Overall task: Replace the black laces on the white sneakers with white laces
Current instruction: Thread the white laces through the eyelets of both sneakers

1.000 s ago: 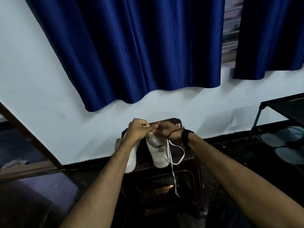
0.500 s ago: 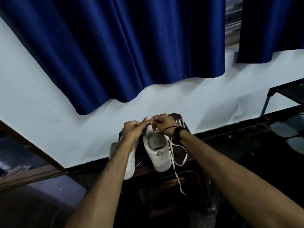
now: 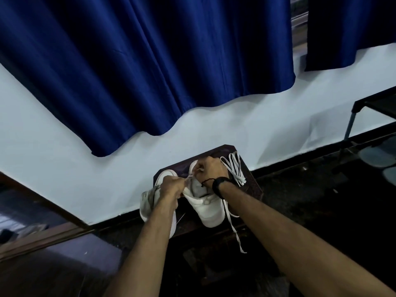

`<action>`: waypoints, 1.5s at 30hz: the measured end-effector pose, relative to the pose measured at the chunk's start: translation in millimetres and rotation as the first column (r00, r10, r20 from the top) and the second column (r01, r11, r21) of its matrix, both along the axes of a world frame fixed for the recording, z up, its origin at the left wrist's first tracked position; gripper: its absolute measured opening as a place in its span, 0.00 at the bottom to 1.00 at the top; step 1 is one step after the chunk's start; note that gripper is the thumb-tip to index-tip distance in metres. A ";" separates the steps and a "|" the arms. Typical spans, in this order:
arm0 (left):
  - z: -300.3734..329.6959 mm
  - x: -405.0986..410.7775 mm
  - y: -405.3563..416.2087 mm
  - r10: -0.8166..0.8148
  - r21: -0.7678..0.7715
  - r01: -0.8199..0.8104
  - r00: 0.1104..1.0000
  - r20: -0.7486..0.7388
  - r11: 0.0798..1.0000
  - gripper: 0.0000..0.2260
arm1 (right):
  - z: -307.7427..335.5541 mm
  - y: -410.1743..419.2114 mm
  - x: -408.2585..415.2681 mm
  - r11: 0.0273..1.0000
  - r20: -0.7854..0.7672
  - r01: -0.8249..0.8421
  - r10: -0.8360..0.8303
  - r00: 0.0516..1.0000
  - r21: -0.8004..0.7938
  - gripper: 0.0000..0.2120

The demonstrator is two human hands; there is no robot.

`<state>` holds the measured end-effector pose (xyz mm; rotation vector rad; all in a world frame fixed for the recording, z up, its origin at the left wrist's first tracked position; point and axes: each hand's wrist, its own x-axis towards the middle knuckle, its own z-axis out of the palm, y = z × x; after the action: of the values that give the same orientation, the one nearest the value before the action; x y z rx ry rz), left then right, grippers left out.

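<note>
Two white sneakers stand on a dark wooden stool (image 3: 252,185). The right sneaker (image 3: 209,211) carries a white lace (image 3: 232,224) whose loose end hangs off the stool's front edge. My left hand (image 3: 171,186) pinches a strand of that lace at the sneaker's upper eyelets. My right hand (image 3: 211,169), with a black band on the wrist, grips the lace over the sneaker's tongue. The left sneaker (image 3: 147,202) lies partly hidden under my left forearm. A bundle of spare white lace (image 3: 234,166) rests on the stool behind my right hand.
The stool stands against a white wall under blue curtains (image 3: 150,71). A dark metal rack (image 3: 375,108) with pale objects under it is at the right. A wooden door frame (image 3: 42,236) runs along the left. The floor is dark.
The view has tilted and moved closer. Both hands stay at the right sneaker's top; my left hand has drawn slightly down and left, pulling the lace strand taut.
</note>
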<state>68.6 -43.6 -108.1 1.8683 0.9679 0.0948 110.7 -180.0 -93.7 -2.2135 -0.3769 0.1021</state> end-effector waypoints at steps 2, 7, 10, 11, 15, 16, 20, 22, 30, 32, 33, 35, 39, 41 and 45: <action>11.6 -11.4 -13.6 0.073 -0.093 -0.065 0.993 0.088 0.994 0.16 | -3.1 0.1 -3.8 1.000 -0.001 -0.004 0.004 1.000 -0.002 0.09; 10.4 -17.4 -21.6 0.176 -0.299 -0.118 0.968 0.177 0.947 0.05 | -5.1 -1.1 -9.1 1.000 0.027 0.001 -0.001 1.000 -0.006 0.10; 8.5 -18.1 -22.9 0.216 -0.352 -0.137 0.957 0.194 0.926 0.03 | -5.1 -2.7 -14.1 1.000 0.019 -0.006 0.007 1.000 -0.028 0.10; 6.7 -17.7 -21.7 0.221 -0.381 -0.131 0.954 0.202 0.915 0.04 | -5.1 -2.9 -15.2 1.000 0.018 -0.001 0.001 1.000 -0.031 0.09; 5.8 -22.3 -21.4 0.227 -0.446 -0.112 0.951 0.211 0.888 0.07 | -4.3 -2.4 -18.8 0.999 0.009 0.016 -0.016 1.000 -0.040 0.06; 6.1 -23.1 -22.3 0.239 -0.456 -0.119 0.947 0.213 0.882 0.05 | -4.4 -2.6 -19.4 0.999 0.013 0.018 -0.018 1.000 -0.050 0.06; 3.1 -22.5 -24.6 0.266 -0.439 -0.151 0.941 0.212 0.886 0.01 | -6.5 -2.0 -21.1 0.994 0.077 0.014 -0.006 0.997 -0.109 0.09; 1.7 -22.5 -26.2 0.272 -0.437 -0.152 0.935 0.227 0.887 0.02 | -7.3 -0.4 -21.4 0.988 0.114 0.009 0.009 0.993 -0.155 0.10; 3.1 -23.1 -31.5 0.247 -0.170 -0.208 0.935 0.254 0.963 0.13 | -6.1 3.9 -25.8 0.962 0.191 0.002 0.051 0.980 -0.271 0.15; 5.5 -24.1 -30.9 0.262 -0.117 -0.242 0.939 0.222 0.963 0.15 | -6.2 1.6 -24.9 0.964 0.157 -0.039 0.083 0.984 -0.262 0.13; 7.2 -25.5 -29.5 0.276 -0.157 -0.247 0.939 0.206 0.956 0.16 | -6.4 0.0 -23.6 0.966 0.131 -0.063 0.098 0.987 -0.249 0.13; 10.6 -29.9 -28.3 0.277 -0.308 -0.209 0.941 0.197 0.928 0.13 | -6.9 -2.0 -20.5 0.970 0.078 -0.110 0.129 0.989 -0.217 0.11; 15.0 -35.0 -25.7 0.201 -0.348 -0.128 0.962 0.183 0.929 0.05 | -9.1 0.8 -18.4 0.975 0.015 -0.147 0.152 0.988 -0.168 0.07; 13.1 -32.7 -25.6 0.204 -0.286 -0.146 0.961 0.187 0.947 0.03 | -13.0 1.7 -17.5 0.978 0.009 -0.142 0.145 0.989 -0.150 0.06; 11.2 -31.5 -29.6 0.107 0.186 -0.120 0.991 0.077 0.975 0.08 | -15.0 -0.4 -17.4 0.980 0.052 -0.138 0.147 0.988 -0.146 0.06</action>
<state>37.1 -73.2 -97.0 1.9690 1.0498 0.3269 93.3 -180.5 -108.7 -2.3322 -0.5796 0.1411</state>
